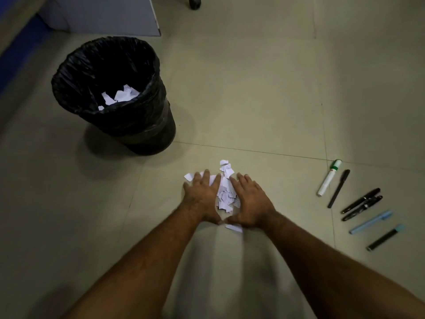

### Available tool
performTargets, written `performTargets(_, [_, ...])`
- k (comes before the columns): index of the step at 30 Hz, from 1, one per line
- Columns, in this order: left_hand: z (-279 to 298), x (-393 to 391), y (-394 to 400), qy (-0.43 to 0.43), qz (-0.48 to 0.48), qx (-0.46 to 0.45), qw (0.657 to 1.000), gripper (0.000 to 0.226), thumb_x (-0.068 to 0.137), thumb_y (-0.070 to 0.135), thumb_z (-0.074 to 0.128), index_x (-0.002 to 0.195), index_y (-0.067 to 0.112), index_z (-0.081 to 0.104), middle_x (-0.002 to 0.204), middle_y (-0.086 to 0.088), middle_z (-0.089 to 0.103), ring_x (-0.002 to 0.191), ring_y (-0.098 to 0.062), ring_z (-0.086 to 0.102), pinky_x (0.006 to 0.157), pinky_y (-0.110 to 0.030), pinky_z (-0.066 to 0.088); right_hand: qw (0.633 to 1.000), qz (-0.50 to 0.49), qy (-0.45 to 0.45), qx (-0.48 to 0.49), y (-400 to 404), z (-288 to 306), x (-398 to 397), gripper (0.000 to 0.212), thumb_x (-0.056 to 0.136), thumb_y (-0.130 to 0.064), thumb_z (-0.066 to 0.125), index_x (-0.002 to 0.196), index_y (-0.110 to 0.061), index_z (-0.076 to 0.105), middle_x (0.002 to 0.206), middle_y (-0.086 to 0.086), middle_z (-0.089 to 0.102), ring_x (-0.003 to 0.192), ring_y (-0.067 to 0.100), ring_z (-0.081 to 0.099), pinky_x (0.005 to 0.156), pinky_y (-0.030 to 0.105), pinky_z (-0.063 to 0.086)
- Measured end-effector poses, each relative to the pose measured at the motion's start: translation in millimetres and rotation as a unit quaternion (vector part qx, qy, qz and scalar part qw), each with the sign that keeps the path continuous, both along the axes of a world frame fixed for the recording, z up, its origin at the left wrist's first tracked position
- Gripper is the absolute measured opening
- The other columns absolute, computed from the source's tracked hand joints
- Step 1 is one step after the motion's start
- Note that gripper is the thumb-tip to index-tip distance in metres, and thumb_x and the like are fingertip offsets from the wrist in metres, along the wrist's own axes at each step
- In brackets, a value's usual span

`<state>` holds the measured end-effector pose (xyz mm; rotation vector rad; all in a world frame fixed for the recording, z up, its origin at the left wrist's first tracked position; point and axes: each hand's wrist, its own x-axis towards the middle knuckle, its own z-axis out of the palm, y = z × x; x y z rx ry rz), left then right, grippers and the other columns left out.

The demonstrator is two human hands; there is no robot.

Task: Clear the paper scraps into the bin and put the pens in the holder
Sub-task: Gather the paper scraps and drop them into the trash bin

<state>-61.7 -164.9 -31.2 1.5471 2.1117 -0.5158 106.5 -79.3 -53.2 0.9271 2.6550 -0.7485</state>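
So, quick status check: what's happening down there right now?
Left hand and right hand open, flat on floor, herding paper scraps. Bin upper left, some paper inside. Six pens untouched at right. No holder visible.

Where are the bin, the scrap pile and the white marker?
bin [161, 125]: head view, on its outer wall, right side.
scrap pile [226, 195]: head view, on the scraps showing between the hands.
white marker [327, 180]: head view, mid-barrel.

Both forearms are bare from the elbow down, no sleeve reaching into sight. The left hand [203, 195] and right hand [249, 200] wear nothing: bare fingers and bare wrists, with fine hair along the forearms.
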Motion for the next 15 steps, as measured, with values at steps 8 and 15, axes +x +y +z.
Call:
performTargets(8, [-2.9,21.6,4.2,-0.069,0.053,0.025,0.996,0.111,0.071,0.052,0.078,0.153,0.032,0.007,0.162,-0.012,0.006,0.148,-0.038,0.012,0.109,-0.056,0.036,0.999,0.018,0.026,0.011,4.4,1.3,-1.6,0.088,0.078,-0.057,0.07,0.152,-0.025,0.036,0.162,0.003,0.029,0.149,0.03,0.024,0.117,0.035,0.028])
performTargets(15, [9.4,-15.5,5.7,0.039,0.136,0.088,0.986,0.112,0.068,0.058,0.071,0.154,0.029,0.006,0.159,-0.009,0.017,0.147,-0.033,0.017,0.113,-0.055,0.024,0.992,-0.01,0.122,0.031,19.9,-1.3,-22.8,0.112,0.06,-0.064,0.069,0.153,-0.016,0.032,0.157,0.018,0.031,0.144,0.035,0.032,0.11,0.042,0.038])
